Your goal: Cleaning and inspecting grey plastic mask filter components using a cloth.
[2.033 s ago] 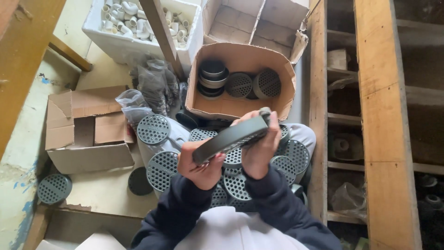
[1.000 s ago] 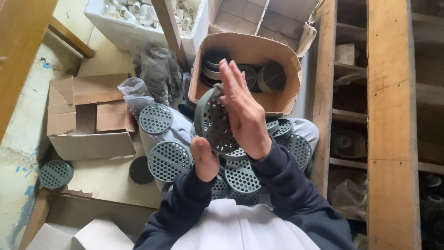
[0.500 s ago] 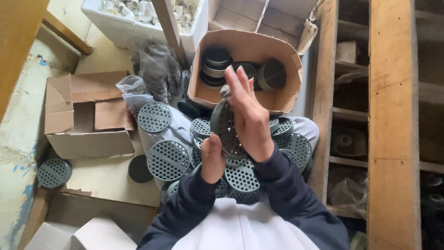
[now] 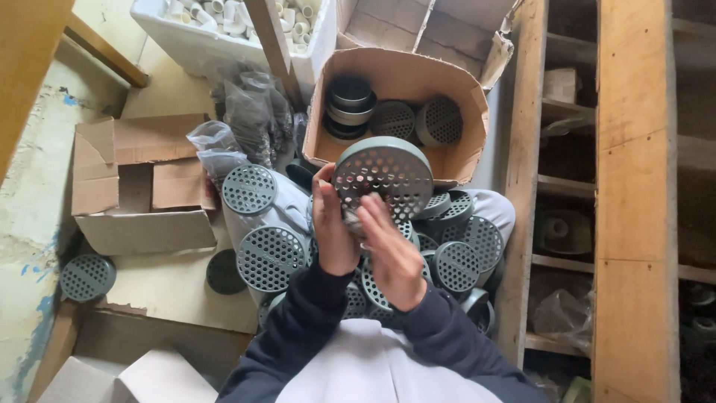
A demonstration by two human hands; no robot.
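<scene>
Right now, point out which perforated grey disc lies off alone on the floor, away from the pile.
It is the small perforated disc at the far left, beside the flattened cardboard box. All the others crowd the lap, sit in the open carton, or are in the hands.

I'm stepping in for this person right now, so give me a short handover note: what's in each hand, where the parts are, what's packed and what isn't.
Left hand: grips the left edge of a grey perforated round cap, held up facing the camera.
Right hand: fingers on the cap's lower edge, steadying it.
Parts: many loose caps lie piled on the lap; one stray cap lies on the floor at the left.
Done: the open cardboard box ahead already holds a few caps.
Left: the lap pile and the held cap are not in the box.
</scene>
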